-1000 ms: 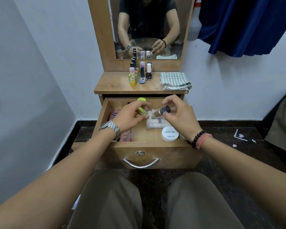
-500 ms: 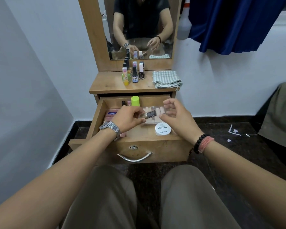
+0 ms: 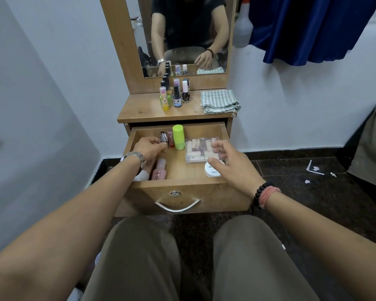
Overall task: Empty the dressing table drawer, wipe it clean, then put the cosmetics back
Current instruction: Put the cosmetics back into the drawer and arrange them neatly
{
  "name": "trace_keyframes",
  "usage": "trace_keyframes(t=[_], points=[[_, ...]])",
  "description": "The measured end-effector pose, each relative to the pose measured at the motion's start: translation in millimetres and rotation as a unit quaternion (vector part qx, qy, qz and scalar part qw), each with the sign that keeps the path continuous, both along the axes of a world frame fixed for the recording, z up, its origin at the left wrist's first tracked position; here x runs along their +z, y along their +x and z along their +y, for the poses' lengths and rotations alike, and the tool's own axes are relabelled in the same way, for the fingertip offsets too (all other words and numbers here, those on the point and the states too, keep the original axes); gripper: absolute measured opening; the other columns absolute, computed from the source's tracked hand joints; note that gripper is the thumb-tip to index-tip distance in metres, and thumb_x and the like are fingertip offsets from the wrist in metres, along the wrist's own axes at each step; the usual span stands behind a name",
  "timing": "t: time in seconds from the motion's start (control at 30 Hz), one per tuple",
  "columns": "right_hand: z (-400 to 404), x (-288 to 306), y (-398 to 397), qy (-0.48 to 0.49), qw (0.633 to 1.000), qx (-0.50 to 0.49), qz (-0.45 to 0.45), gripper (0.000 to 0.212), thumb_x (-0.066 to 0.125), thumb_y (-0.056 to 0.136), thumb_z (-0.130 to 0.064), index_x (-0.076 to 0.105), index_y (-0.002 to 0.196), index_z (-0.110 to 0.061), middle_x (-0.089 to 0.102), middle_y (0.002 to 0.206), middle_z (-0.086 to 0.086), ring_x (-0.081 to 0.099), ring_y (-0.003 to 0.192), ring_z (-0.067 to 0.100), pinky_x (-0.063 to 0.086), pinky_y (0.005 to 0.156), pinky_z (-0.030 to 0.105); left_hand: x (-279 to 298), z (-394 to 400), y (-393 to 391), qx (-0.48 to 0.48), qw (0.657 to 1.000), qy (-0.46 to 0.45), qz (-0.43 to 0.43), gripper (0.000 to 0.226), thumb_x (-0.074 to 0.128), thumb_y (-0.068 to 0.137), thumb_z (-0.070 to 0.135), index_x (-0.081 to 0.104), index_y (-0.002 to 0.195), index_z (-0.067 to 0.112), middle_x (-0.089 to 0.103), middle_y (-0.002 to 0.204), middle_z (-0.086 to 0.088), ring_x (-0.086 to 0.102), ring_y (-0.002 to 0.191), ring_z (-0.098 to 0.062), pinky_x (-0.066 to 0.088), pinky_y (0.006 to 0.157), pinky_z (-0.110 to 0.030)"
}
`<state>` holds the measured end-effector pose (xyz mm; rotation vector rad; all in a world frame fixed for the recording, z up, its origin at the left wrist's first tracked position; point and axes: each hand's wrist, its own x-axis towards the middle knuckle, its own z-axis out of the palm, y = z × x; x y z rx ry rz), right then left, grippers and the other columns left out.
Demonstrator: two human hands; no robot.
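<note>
Inside the open drawer [image 3: 223,132], at the back-left corner: small dark-capped bottle [image 3: 163,137], pinched upright by left hand [image 3: 149,148], beside green-capped bottle [image 3: 178,137]. Bare floor right of that hand, up to clear case [image 3: 199,149]. Right hand [image 3: 230,164], fingers loosely spread, hovers over case and white jar [image 3: 212,171] near front edge.

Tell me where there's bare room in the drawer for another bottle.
Bare wood runs down the middle of the drawer, between the pink bottle and clear case. Crowded: back-left round the green bottle, where the left hand works.
</note>
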<state>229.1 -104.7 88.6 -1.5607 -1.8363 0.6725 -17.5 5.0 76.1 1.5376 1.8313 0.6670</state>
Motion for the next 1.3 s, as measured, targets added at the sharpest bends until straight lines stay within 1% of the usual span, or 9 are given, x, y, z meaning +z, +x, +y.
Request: trace_keyframes(t=[0.07,0.17,0.23,0.37,0.47,0.63,0.93,1.17,1.3], points=[[0,-1,0,0.0,1.0,0.001,-0.011,0.036,0.057,0.094,-0.035,0.045,0.127,-0.026,0.057,0.124,-0.007,0.055,0.112,0.014,0.046,0.096,0.039,0,2,1,-0.027,0.999,-0.001,0.03,0.012,0.072,0.079,0.025,0.064,0.07,0.021,0.059,0.067,0.004,0.052,0.067,-0.016,0.04,0.059,-0.023],[0,-3,-1,-0.003,1.0,0.001,-0.021,0.035,0.056,0.093,-0.037,0.045,0.125,-0.029,0.057,0.122,-0.009,0.055,0.112,0.012,0.048,0.094,0.04,1,6,0,-0.071,0.989,0.03,0.124,0.015,0.073,0.08,0.026,0.069,0.092,0.018,0.062,0.088,0.001,0.056,0.085,-0.017,0.046,0.074,-0.026],[-1,-4,-1,-0.003,1.0,0.001,-0.026,0.032,0.055,0.093,-0.038,0.046,0.123,-0.03,0.058,0.121,-0.01,0.055,0.11,0.011,0.048,0.093,0.041,3,8,1,-0.078,0.977,0.046,0.195,0.014,0.07,0.081,0.027,0.069,0.091,0.018,0.063,0.087,-0.001,0.056,0.081,-0.018,0.043,0.067,-0.025],[-1,-4,-1,-0.004,0.999,0.002,-0.034,0.03,0.055,0.093,-0.038,0.047,0.121,-0.031,0.059,0.12,-0.011,0.056,0.11,0.011,0.049,0.093,0.041,5,9,8,-0.072,0.962,0.037,0.262,0.023,0.068,0.079,0.029,0.059,0.063,0.015,0.063,0.075,-0.01,0.06,0.07,-0.028,0.038,0.054,-0.024],[-2,-4,-1,-0.009,0.999,0.003,-0.035,0.028,0.055,0.093,-0.037,0.047,0.12,-0.032,0.059,0.12,-0.011,0.056,0.111,0.011,0.049,0.093,0.042,2,13,13,-0.076,0.95,0.034,0.301,0.023,0.069,0.077,0.033,0.065,0.077,0.011,0.065,0.082,-0.011,0.063,0.073,-0.029,0.045,0.056,-0.026],[-2,-4,-2,-0.014,0.999,0.006,-0.039,0.026,0.054,0.094,-0.038,0.047,0.118,-0.033,0.06,0.118,-0.012,0.056,0.109,0.01,0.049,0.092,0.041,-1,19,17,-0.08,0.94,0.025,0.331,0.036,0.069,0.077,0.037,0.066,0.099,0.01,0.067,0.097,-0.014,0.065,0.084,-0.031,0.052,0.068,-0.031],[-4,-3,-2,-0.013,0.999,0.005,-0.051,0.026,0.053,0.094,-0.037,0.048,0.119,-0.032,0.06,0.118,-0.013,0.057,0.107,0.01,0.05,0.089,0.039,-12,25,28,-0.09,0.922,0.022,0.376,0.031,0.066,0.081,0.027,0.056,0.103,0.007,0.063,0.1,-0.015,0.063,0.088,-0.033,0.049,0.068,-0.033],[-3,-1,-3,-0.017,0.999,0.008,-0.051,0.026,0.053,0.094,-0.036,0.049,0.118,-0.031,0.06,0.117,-0.012,0.057,0.107,0.01,0.05,0.09,0.038,-15,30,25,-0.1,0.901,0.042,0.42,0.032,0.063,0.082,0.025,0.058,0.107,0.005,0.06,0.105,-0.018,0.061,0.095,-0.038,0.05,0.072,-0.038],[-4,1,-3,-0.018,0.998,0.01,-0.053,0.027,0.053,0.094,-0.035,0.049,0.12,-0.029,0.06,0.119,-0.011,0.057,0.107,0.01,0.05,0.09,0.038,-15,32,22,-0.104,0.9,0.05,0.42,0.029,0.064,0.082,0.026,0.059,0.102,0.005,0.063,0.101,-0.018,0.063,0.091,-0.038,0.047,0.065,-0.034]])
